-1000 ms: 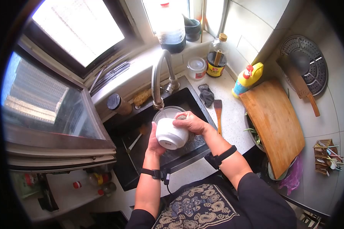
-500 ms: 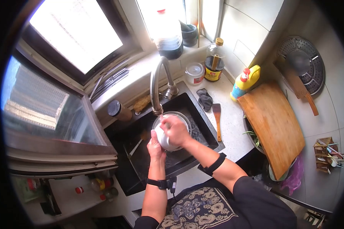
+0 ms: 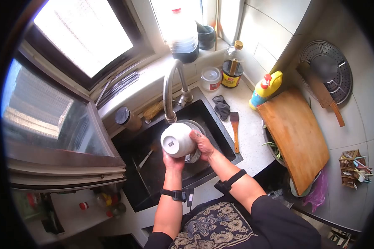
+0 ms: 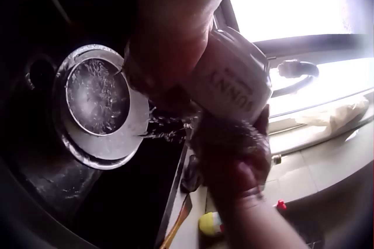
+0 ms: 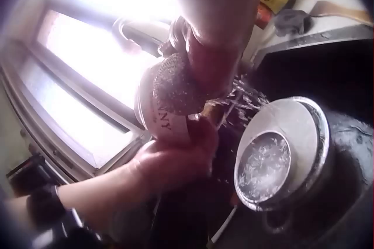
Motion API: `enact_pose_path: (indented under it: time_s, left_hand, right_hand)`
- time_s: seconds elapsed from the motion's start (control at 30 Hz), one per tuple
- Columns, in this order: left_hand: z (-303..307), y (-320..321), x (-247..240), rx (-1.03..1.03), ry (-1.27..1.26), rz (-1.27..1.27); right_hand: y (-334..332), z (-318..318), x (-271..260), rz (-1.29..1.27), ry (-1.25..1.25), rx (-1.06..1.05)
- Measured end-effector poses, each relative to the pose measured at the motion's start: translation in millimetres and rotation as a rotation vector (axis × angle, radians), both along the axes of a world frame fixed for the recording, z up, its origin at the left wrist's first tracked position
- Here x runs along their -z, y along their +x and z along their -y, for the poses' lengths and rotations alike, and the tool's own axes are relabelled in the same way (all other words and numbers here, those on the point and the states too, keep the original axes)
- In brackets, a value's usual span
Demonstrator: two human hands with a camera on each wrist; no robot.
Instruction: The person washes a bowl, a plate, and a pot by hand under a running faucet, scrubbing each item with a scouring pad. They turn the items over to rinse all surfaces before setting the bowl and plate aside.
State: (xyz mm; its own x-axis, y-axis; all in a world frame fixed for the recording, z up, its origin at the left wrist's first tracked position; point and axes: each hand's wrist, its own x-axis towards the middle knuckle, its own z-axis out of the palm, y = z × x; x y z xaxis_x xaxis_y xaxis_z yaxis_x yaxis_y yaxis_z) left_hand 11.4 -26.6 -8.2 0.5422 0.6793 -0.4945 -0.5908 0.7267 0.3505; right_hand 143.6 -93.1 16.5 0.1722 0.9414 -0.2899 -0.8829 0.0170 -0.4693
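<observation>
A white bowl (image 3: pixel 176 140) is tilted on its side over the sink, its base facing up and left in the head view. My left hand (image 3: pixel 173 161) grips it from below. In the right wrist view, my right hand (image 5: pixel 216 65) holds a grey scrubber (image 5: pixel 178 85) against the lettered side of the bowl. Water splashes beside the hands in both wrist views. Below them, a smaller vessel with water (image 4: pixel 98 96) stands inside a wider round one (image 4: pixel 125 144) in the sink.
The curved faucet (image 3: pixel 168 93) rises behind the bowl. Right of the black sink (image 3: pixel 143 199) lie a dark cloth (image 3: pixel 221 108) and a wooden spatula (image 3: pixel 234 130). Farther right are a yellow bottle (image 3: pixel 274 81) and a cutting board (image 3: pixel 297 137); an open window (image 3: pixel 70 124) stands left.
The bowl has turned so its base shows toward the upper left. My right hand has moved from over the bowl, near the faucet, to its right side.
</observation>
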Motion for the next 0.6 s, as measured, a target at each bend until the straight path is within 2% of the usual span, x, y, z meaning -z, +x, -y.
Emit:
enact_pose_path:
  time_s: [0.03,0.07,0.17,0.2,0.3,0.33,0.43,0.47,0.5,0.57,0.6]
  left_hand:
    - [1,2,4,0.069,-0.020,-0.016]
    - [3,1,8,0.156,-0.058,-0.149]
    - [4,-2,2,0.368,0.000,-0.319]
    - [0,-7,0,0.422,0.040,-0.287]
    - [-14,-17,-19,0.446,0.043,-0.310]
    - [-18,-21,-27,0.472,0.109,-0.322]
    - [-24,-21,-54,0.567,0.232,-0.270]
    - [-22,-19,-55,0.549,0.238,-0.307]
    - [-23,-20,-52,0.568,0.223,-0.297]
    - [-27,-24,-34,0.606,0.191,-0.276]
    - [-24,-24,-18,0.497,0.200,-0.353]
  right_hand:
    - [5,-2,-5,-0.030,0.071,-0.046]
    - [10,-6,-10,0.009,0.104,-0.055]
    - [26,-14,-22,0.188,0.024,-0.086]
    - [29,-17,-25,0.261,-0.001,-0.048]
    - [36,-20,-38,0.556,-0.073,-0.084]
    - [36,-23,-28,0.681,-0.066,-0.129]
    - [24,-19,-36,1.518,0.023,-0.266]
    - [14,-16,-37,1.824,0.126,-0.289]
    - [9,-11,-39,1.886,0.191,-0.384]
    - [-5,-3,-31,1.998,0.381,-0.302]
    - [-10,-2,-22,2.016,0.398,-0.291]
